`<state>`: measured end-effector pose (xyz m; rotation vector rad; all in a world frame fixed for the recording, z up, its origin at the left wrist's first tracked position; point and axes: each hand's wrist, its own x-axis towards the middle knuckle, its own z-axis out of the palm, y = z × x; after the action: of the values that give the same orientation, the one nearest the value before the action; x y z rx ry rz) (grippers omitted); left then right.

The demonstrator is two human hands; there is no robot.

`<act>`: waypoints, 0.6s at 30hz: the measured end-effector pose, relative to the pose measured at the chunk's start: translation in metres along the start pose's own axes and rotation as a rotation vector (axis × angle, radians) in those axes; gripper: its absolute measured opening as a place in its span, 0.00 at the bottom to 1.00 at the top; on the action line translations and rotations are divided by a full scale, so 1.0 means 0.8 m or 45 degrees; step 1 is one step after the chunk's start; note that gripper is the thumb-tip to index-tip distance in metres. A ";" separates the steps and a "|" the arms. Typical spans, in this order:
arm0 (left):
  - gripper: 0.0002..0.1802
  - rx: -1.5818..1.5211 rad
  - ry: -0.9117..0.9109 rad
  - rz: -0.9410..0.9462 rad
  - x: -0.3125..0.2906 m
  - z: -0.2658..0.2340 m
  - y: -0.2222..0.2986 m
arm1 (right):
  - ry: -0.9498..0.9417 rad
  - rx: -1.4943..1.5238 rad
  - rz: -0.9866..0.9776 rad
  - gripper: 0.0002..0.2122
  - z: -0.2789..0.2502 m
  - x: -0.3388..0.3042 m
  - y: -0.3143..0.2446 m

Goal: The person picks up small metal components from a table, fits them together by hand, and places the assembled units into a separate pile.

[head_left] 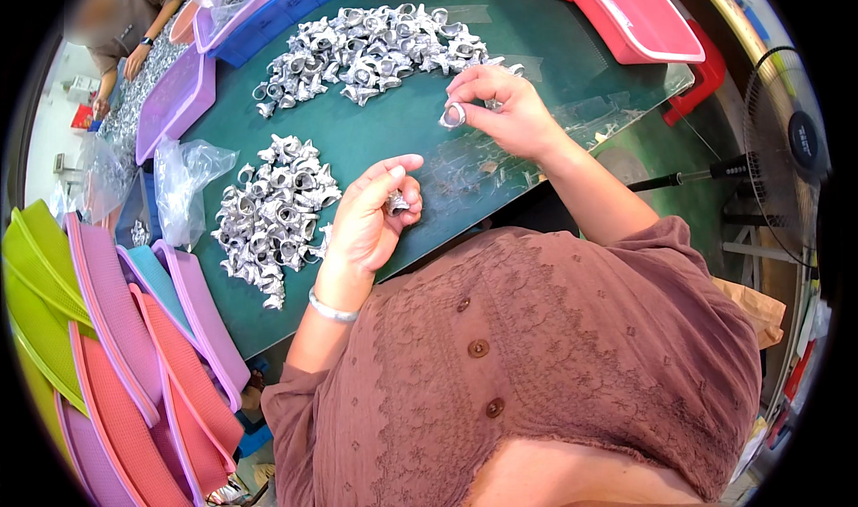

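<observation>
Between the thumb and fingers of my right hand (508,112) is a small silver metal casting (453,115) with a round ring-like opening, lifted over the green table. My left hand (380,210) is curled around another silver casting (397,204), its index finger stretched out to the right. Beside my left hand lies a heap of the same castings (273,212). A wider pile of castings (371,50) spreads across the far part of the table, its right end close behind my right hand.
Purple and blue bins (273,11) line the far left, with a clear plastic bag (189,185) nearby. Stacked coloured trays (147,355) stand at the lower left. A red tray (630,20) sits far right; a fan (791,145) stands right. Another person (134,25) works at the far left.
</observation>
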<state>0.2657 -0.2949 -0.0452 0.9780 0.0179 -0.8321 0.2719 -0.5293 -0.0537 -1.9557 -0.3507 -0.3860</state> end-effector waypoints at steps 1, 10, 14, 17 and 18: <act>0.16 0.018 0.015 0.002 0.000 0.004 0.000 | -0.013 0.073 0.001 0.03 0.003 -0.001 -0.006; 0.17 -0.086 -0.111 0.016 0.005 0.013 -0.005 | -0.009 0.148 -0.083 0.02 0.032 -0.006 -0.046; 0.15 -0.163 -0.157 0.018 0.005 0.012 -0.006 | -0.023 0.187 -0.075 0.02 0.036 -0.007 -0.046; 0.15 -0.191 -0.166 0.027 0.004 0.011 -0.007 | -0.068 0.168 -0.091 0.02 0.036 -0.008 -0.050; 0.15 -0.201 -0.154 0.021 0.004 0.011 -0.007 | -0.056 0.169 -0.088 0.02 0.036 -0.008 -0.049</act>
<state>0.2616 -0.3050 -0.0455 0.7778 -0.0284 -0.8602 0.2532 -0.4877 -0.0352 -1.8282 -0.4615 -0.3557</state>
